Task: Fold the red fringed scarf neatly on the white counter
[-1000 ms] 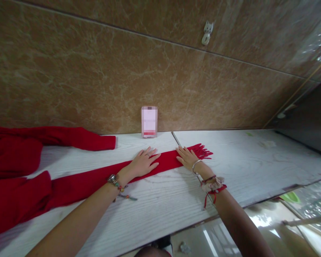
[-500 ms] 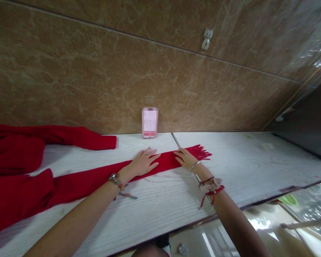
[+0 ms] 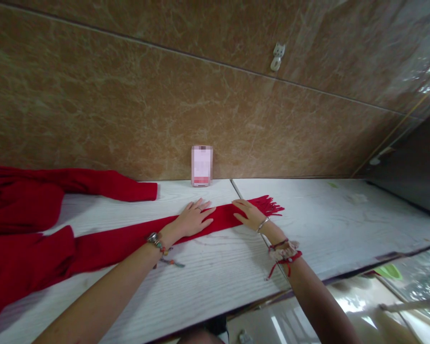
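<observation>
A long red scarf [image 3: 129, 243] lies folded into a narrow strip across the white wood-grain table, its fringed end pointing right. My left hand [image 3: 191, 220] rests flat on the middle of the strip, fingers spread. Close to the fringe [image 3: 268, 205], my right hand [image 3: 249, 215] lies on the scarf with its fingers stretched out and apart. At the far left the rest of the red cloth [image 3: 21, 205] is heaped up, and a red strip from it runs along the wall. Both palms hide parts of the scarf.
A phone [image 3: 201, 165] stands upright against the brown marbled wall [image 3: 129, 105]. Higher up, a white cat-shaped hook [image 3: 277, 56] is fixed to it. A dark panel [image 3: 412, 162] stands at the right end of the table [image 3: 329, 224], whose front edge runs below my arms.
My right hand's fingers have shifted slightly on the scarf near the fringe. My left hand stays in place, and the view has tilted a little.
</observation>
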Available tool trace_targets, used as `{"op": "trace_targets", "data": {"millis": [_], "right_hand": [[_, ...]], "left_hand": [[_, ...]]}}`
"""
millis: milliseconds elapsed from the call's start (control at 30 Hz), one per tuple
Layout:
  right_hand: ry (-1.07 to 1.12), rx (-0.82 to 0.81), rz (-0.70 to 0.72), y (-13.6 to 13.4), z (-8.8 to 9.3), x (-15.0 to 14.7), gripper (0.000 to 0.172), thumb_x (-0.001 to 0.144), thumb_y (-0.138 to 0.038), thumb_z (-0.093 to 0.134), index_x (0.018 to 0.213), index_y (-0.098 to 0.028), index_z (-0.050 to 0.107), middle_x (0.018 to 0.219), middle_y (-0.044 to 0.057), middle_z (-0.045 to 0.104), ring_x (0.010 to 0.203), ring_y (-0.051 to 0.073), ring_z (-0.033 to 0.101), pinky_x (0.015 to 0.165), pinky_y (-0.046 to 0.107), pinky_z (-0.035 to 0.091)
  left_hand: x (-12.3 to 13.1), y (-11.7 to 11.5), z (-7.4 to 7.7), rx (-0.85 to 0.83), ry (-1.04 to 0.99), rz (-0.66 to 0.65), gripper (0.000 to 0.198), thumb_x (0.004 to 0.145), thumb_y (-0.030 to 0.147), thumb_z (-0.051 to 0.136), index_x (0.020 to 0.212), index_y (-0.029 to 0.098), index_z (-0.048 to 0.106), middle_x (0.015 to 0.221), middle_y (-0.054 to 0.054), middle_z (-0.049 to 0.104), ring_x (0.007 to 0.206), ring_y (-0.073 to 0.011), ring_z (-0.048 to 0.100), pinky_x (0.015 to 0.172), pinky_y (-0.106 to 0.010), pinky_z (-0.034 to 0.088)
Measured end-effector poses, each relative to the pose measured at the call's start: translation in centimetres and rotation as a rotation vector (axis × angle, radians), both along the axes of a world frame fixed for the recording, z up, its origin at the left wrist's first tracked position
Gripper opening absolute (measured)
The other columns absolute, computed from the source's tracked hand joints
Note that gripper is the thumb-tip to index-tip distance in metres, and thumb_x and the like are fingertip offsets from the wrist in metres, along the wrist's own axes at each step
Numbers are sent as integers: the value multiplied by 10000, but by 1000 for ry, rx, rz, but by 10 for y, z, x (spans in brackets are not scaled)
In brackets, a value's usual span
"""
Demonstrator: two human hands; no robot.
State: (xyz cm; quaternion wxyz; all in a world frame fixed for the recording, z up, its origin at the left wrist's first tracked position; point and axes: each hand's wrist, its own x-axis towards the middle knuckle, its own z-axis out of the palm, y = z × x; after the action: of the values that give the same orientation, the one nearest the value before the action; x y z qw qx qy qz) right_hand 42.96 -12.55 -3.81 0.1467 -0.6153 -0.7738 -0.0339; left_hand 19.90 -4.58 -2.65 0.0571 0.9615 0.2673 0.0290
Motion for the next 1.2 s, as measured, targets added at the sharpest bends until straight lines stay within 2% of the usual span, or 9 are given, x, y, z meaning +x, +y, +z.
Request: {"op": "trace_targets", "data": {"millis": [67,200,300,400,633,767,900,1000,1200], "right_hand": [[23,-51,97,-1,0,-8,392,834,-284,433,1188,-133,509,1194,140,530,1111,212,483,943,396,415],[26,-42,143,-5,4,-13,363,813,-282,480,1144,-149,550,1177,142,539,1102,218,487,931,409,418],[25,-21,198,-10,11,-17,351,775,-270,539,1099,-144,584,1094,130,583,1019,209,532,890,383,446],[-28,-29,235,-15,19,-28,317,752,-229,559,1059,-171,613,996,97,625,934,195,558,839,346,469],[-249,-128,188,-19,27,-44,329,773,-87,473,1058,-174,611,975,85,631,894,173,557,735,282,474],[-332,-105,173,-19,26,-45,314,813,-73,429,1056,-171,602,950,88,625,870,169,545,700,268,452],[-372,-38,150,-17,22,-46,248,834,-115,437,980,-179,626,869,74,625,807,168,536,675,271,419],[-400,23,136,-15,19,-47,227,842,-138,437,944,-171,637,806,75,615,763,175,527,631,284,392],[-429,163,107,-15,15,-47,258,826,-149,465,1033,-186,615,759,64,605,717,171,514,602,288,356]], "left_hand": [[0,-1,0,6,5,3,459,894,430,292,1309,251,372,1409,-48,294,1306,-270,175,1026,-449,186],[0,-3,2,1,-7,19,442,888,418,314,1291,254,392,1399,-44,320,1303,-266,189,1021,-461,191],[5,-3,9,10,-25,-13,416,865,368,378,1240,202,454,1332,-84,419,1248,-249,311,1007,-407,246],[20,2,19,3,-12,-48,359,833,320,435,1138,157,535,1201,-115,529,1123,-223,450,964,-334,314],[62,21,38,-148,118,84,347,692,259,598,1010,122,610,990,-119,639,862,-210,589,707,-255,443],[66,27,41,-239,159,139,286,623,228,631,881,109,666,867,-107,679,722,-193,604,579,-238,424],[61,27,42,-320,150,148,218,657,261,588,779,111,689,748,-80,685,617,-161,579,523,-230,388],[60,26,41,-364,96,156,235,703,265,537,788,106,688,735,-72,679,604,-143,559,521,-222,372],[60,31,33,-477,-70,166,235,687,204,530,843,110,677,798,-49,677,650,-124,545,546,-195,376]]}}
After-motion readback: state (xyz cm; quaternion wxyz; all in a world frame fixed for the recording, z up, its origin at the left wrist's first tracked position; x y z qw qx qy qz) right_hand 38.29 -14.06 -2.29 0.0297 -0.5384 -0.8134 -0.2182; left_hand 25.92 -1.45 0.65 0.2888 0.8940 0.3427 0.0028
